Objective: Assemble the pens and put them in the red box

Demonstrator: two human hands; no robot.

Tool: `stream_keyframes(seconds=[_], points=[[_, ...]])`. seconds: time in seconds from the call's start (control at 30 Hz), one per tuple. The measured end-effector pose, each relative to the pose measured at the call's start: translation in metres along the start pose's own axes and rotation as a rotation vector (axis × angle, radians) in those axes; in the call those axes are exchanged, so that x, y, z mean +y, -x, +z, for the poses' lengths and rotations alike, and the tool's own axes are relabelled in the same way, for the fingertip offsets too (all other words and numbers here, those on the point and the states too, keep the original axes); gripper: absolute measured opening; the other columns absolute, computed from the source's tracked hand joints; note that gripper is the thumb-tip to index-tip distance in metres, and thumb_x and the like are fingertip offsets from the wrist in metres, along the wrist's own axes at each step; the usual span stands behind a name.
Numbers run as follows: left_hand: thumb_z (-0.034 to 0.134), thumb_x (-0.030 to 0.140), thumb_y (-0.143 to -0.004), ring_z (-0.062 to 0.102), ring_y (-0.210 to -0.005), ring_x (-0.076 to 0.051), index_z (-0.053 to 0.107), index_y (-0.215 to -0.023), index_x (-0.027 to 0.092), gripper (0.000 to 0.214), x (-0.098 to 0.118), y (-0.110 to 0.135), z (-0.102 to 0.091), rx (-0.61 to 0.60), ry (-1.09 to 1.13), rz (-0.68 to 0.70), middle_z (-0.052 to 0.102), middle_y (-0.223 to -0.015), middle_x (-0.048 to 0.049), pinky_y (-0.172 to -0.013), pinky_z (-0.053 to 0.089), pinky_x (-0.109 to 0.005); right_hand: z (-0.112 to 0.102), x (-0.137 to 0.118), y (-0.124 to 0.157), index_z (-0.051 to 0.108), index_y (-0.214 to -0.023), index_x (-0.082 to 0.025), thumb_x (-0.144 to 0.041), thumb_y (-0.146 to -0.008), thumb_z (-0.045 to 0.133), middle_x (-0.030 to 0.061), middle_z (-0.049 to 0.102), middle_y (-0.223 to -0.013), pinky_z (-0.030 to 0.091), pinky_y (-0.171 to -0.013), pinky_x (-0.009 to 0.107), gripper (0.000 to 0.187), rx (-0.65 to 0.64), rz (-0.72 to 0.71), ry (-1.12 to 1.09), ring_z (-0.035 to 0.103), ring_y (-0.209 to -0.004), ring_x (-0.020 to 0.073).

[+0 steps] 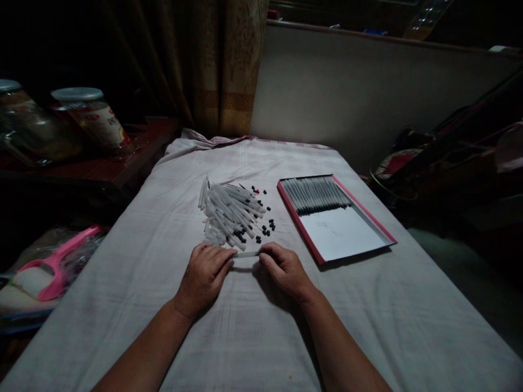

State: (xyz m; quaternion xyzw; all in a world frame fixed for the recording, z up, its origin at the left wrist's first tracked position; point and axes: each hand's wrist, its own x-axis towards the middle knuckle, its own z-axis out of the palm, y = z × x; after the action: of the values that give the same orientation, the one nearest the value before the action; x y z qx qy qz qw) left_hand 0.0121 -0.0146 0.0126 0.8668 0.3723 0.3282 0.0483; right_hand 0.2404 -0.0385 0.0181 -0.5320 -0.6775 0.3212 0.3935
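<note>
A slim translucent pen (pixel 246 255) lies level between my two hands, over the cloth. My left hand (pixel 206 272) pinches its left end, and my right hand (pixel 284 268) closes on its right end; both tips are hidden by fingers. Just beyond my hands is a loose pile of clear pen barrels (pixel 231 207). Small black plugs (pixel 272 224) are scattered along the pile's right side, with one red piece (pixel 257 191) among them. To the right, a shallow red-edged box (pixel 347 235) holds a row of pens (pixel 316 191) laid side by side, dark ends toward me.
A pale checked cloth (pixel 253 337) covers the surface. On the left, a dark wooden table (pixel 122 169) carries a lidded jar (pixel 96 117) and a glass jug (pixel 35 130). Below it is a pink-handled item (pixel 61 261) among plastic bags. A curtain (pixel 229 60) hangs at the back.
</note>
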Motion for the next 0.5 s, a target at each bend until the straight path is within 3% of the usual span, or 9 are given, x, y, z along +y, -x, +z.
stream_keyframes(seconds=[0.2, 0.33, 0.5], points=[[0.049, 0.023, -0.097, 0.067, -0.087, -0.02, 0.064, -0.108, 0.02, 0.019, 0.0012, -0.0014, -0.0006, -0.008, 0.001, 0.002, 0.075, -0.095, -0.0051, -0.093, 0.041, -0.041, -0.0004, -0.0006, 0.0, 0.063, -0.095, -0.019, -0.028, -0.089, 0.051, 0.001, 0.066, -0.077, 0.047, -0.068, 0.024, 0.016, -0.01, -0.026, 0.025, 0.061, -0.07, 0.0147], [0.049, 0.024, -0.097, 0.068, -0.086, -0.019, 0.065, -0.107, 0.021, 0.019, 0.0008, -0.0007, -0.0005, -0.027, 0.021, -0.004, 0.075, -0.095, -0.0048, -0.092, 0.041, -0.041, 0.0008, -0.001, -0.0002, 0.061, -0.08, -0.02, -0.031, -0.092, 0.047, -0.001, 0.06, -0.067, 0.043, -0.062, 0.023, 0.022, -0.014, -0.028, 0.064, 0.056, -0.063, 0.0133], [0.049, 0.024, -0.096, 0.068, -0.087, -0.019, 0.066, -0.111, 0.023, 0.022, -0.0007, 0.0007, -0.0005, -0.033, 0.029, 0.003, 0.075, -0.096, -0.0051, -0.093, 0.041, -0.042, 0.0048, 0.0013, -0.001, 0.047, -0.058, -0.02, -0.037, -0.093, 0.043, -0.0035, 0.046, -0.053, 0.035, -0.052, 0.023, 0.04, -0.008, -0.002, 0.075, 0.045, -0.051, 0.011]])
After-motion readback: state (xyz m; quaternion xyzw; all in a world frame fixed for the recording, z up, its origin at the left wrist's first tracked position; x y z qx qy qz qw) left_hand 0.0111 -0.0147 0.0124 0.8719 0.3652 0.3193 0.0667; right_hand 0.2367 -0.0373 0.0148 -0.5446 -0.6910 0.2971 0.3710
